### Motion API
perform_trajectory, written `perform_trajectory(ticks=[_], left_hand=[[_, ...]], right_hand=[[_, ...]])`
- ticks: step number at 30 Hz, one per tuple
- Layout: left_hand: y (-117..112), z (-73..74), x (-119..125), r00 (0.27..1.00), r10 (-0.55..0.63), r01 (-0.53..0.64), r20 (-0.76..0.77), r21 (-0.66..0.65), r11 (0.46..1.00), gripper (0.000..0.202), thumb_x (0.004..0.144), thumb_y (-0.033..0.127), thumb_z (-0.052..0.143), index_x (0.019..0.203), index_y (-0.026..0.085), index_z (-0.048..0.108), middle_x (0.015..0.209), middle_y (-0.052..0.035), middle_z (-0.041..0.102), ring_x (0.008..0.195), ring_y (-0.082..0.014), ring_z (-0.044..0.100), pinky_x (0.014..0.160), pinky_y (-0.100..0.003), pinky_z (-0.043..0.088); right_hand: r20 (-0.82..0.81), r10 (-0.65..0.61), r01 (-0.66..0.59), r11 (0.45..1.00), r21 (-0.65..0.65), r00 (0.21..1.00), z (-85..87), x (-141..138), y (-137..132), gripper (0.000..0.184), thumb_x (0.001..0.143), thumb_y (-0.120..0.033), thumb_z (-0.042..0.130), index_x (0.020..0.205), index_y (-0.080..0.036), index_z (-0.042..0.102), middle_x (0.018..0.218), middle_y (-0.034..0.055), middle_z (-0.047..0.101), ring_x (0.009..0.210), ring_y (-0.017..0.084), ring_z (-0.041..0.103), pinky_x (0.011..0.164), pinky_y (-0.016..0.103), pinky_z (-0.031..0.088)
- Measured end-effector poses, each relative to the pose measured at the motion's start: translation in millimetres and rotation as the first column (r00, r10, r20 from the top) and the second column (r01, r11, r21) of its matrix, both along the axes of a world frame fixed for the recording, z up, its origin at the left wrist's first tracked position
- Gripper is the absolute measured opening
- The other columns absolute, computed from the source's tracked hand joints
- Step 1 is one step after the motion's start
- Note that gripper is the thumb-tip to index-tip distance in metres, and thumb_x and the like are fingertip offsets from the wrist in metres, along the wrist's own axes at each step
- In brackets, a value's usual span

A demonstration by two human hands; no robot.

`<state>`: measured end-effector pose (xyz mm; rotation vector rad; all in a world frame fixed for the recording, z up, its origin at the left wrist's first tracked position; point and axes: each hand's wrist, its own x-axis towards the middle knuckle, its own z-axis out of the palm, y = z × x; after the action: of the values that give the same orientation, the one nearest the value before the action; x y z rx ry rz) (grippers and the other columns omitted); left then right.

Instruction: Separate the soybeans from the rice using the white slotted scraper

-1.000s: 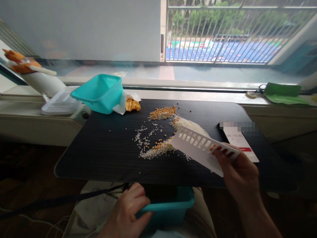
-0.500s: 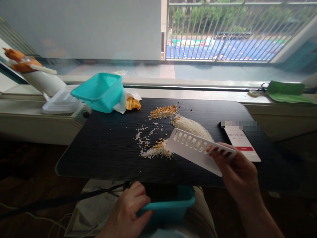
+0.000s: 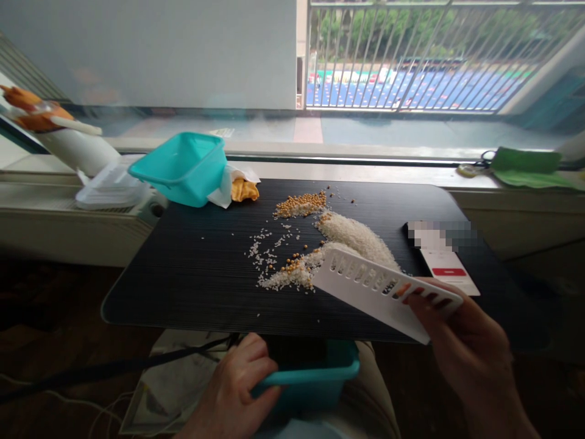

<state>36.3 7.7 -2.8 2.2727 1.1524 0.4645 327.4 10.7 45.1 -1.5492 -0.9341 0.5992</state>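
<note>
My right hand (image 3: 466, 341) is closed on one end of a white slotted plastic board (image 3: 365, 292), fingers at its slots. The board's far end touches the near rice pile (image 3: 286, 279), which has some yellow beans (image 3: 292, 264) mixed in. Behind it lies a larger rice heap (image 3: 354, 231), and a patch of yellow beans (image 3: 304, 202) sits further back. Below the table's front edge, my left hand (image 3: 237, 378) grips the rim of a teal bin (image 3: 315, 384) by its left side. The bin's inside is dark, so its contents cannot be made out.
On the black table (image 3: 183, 286), another teal bin (image 3: 183, 171) stands back left beside crumpled paper with an orange-yellow cloth (image 3: 244, 190). A phone (image 3: 445, 259) lies at right. Loose grains are scattered mid-table. A green cloth (image 3: 525, 166) rests on the windowsill.
My right hand has moved right and toward me with the slotted board, uncovering more rice between the piles. My left hand stays on the bin's rim.
</note>
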Motion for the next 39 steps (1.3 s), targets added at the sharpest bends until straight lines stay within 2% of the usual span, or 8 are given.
perform_trajectory(ticks=[4, 9, 14, 18, 21, 26, 32, 39], left_hand=[[0.5, 1.3, 0.8, 1.000, 0.003, -0.003, 0.008, -0.006, 1.000, 0.020, 0.081, 0.007, 0.059, 0.066, 0.018, 0.066, 0.069, -0.0020, 0.060, 0.071, -0.0183, 0.060, 0.058, -0.025, 0.046], [0.0, 1.0, 0.2, 1.000, 0.004, -0.003, 0.023, -0.013, 1.000, 0.020, 0.080, 0.006, 0.061, 0.065, 0.018, 0.066, 0.069, -0.0022, 0.060, 0.071, -0.0184, 0.060, 0.059, -0.025, 0.046], [-0.9, -1.4, -0.4, 0.999, 0.003, -0.003, 0.033, -0.008, 1.000, 0.020, 0.080, 0.006, 0.059, 0.067, 0.018, 0.066, 0.069, -0.0027, 0.059, 0.071, -0.0189, 0.060, 0.059, -0.026, 0.045], [-0.7, -1.5, 0.1, 1.000, 0.005, -0.004, 0.029, -0.020, 1.000, 0.019, 0.081, 0.006, 0.060, 0.067, 0.018, 0.067, 0.069, -0.0025, 0.059, 0.071, -0.0189, 0.060, 0.059, -0.026, 0.045], [-0.7, -0.2, 0.2, 1.000, 0.005, -0.004, 0.018, -0.027, 1.000, 0.020, 0.080, 0.006, 0.060, 0.065, 0.018, 0.066, 0.070, -0.0025, 0.060, 0.071, -0.0188, 0.060, 0.059, -0.026, 0.045], [-1.1, 0.3, -0.1, 1.000, 0.002, -0.002, 0.018, -0.021, 1.000, 0.020, 0.082, 0.008, 0.059, 0.066, 0.018, 0.066, 0.070, -0.0032, 0.060, 0.072, -0.0192, 0.060, 0.059, -0.026, 0.046], [-0.7, -1.6, 0.0, 1.000, 0.006, -0.006, 0.019, -0.022, 1.000, 0.021, 0.081, 0.007, 0.057, 0.065, 0.018, 0.066, 0.069, -0.0031, 0.059, 0.071, -0.0190, 0.059, 0.058, -0.026, 0.045], [-1.1, -1.1, -0.7, 1.000, 0.009, -0.008, 0.023, -0.027, 1.000, 0.022, 0.084, 0.008, 0.056, 0.066, 0.017, 0.066, 0.071, -0.0034, 0.059, 0.072, -0.0191, 0.059, 0.059, -0.026, 0.045]], right_hand=[[0.007, -0.010, 0.010, 1.000, -0.005, 1.000, 1.1, -0.5, -0.7, 0.016, 0.083, -0.035, 0.075, 0.095, -0.024, 0.075, 0.085, 0.0042, 0.077, 0.076, 0.022, 0.071, 0.070, 0.032, 0.060], [0.017, 0.052, -0.052, 0.999, -0.003, 0.999, 0.8, -1.3, -0.5, 0.015, 0.085, -0.035, 0.073, 0.095, -0.024, 0.075, 0.086, 0.0041, 0.077, 0.074, 0.020, 0.071, 0.068, 0.030, 0.060], [0.023, -0.012, 0.012, 1.000, 0.009, 1.000, 1.4, -2.8, 6.4, 0.014, 0.084, -0.033, 0.074, 0.095, -0.024, 0.076, 0.087, 0.0037, 0.077, 0.078, 0.021, 0.071, 0.073, 0.032, 0.060], [-0.010, 0.013, -0.013, 1.000, -0.005, 1.000, 0.3, -4.6, 9.0, 0.012, 0.083, -0.030, 0.074, 0.094, -0.025, 0.076, 0.084, 0.0007, 0.077, 0.074, 0.018, 0.071, 0.070, 0.027, 0.058], [-0.059, 0.015, -0.016, 1.000, -0.014, 0.998, 0.4, -3.8, 6.9, 0.015, 0.082, -0.032, 0.076, 0.095, -0.024, 0.076, 0.083, 0.0016, 0.078, 0.072, 0.019, 0.071, 0.067, 0.028, 0.060], [-0.024, 0.015, -0.015, 1.000, -0.012, 1.000, 2.4, -0.7, 3.5, 0.015, 0.081, -0.035, 0.077, 0.092, -0.024, 0.077, 0.083, 0.0023, 0.077, 0.073, 0.020, 0.071, 0.068, 0.028, 0.060], [-0.136, 0.064, -0.070, 0.997, -0.041, 0.989, 4.3, 0.0, -3.3, 0.013, 0.081, -0.035, 0.078, 0.092, -0.027, 0.077, 0.083, -0.0001, 0.077, 0.072, 0.018, 0.070, 0.066, 0.024, 0.058], [-0.210, 0.025, -0.038, 0.998, -0.056, 0.977, 9.1, -5.0, -4.9, 0.009, 0.081, -0.033, 0.079, 0.088, -0.029, 0.078, 0.082, -0.0020, 0.076, 0.072, 0.015, 0.068, 0.068, 0.020, 0.056]])
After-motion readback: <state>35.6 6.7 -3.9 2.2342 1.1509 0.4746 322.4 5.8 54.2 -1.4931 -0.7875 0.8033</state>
